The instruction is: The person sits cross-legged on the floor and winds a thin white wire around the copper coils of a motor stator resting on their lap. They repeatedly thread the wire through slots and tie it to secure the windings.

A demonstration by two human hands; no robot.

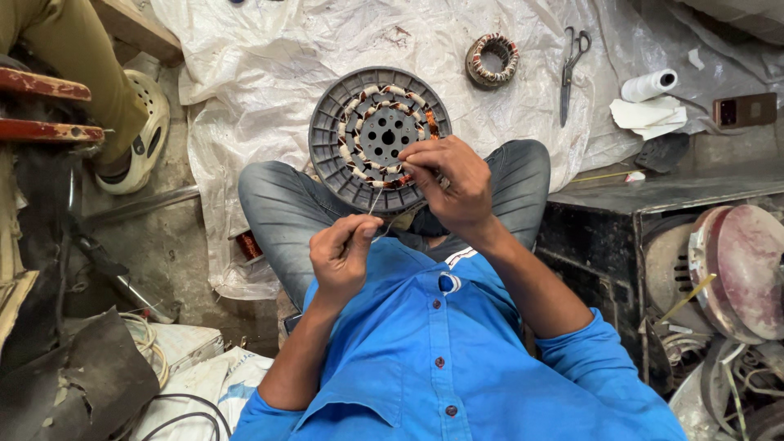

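A round grey motor stator (379,139) with copper and cream windings rests on the person's lap. The right hand (449,181) lies on its near rim, grip closed, pinching at the windings. Just below and to the left, the left hand (343,255) holds a thin wire (374,204), its grip closed on it. Scissors (571,72) and a small coil ring (492,60) lie well beyond, on white sheeting (269,98).

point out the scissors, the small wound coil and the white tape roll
scissors (566,77): head view, on the blades just below the pivot
small wound coil (476,69): head view, on the left side of its ring
white tape roll (645,86): head view, on the middle of its side
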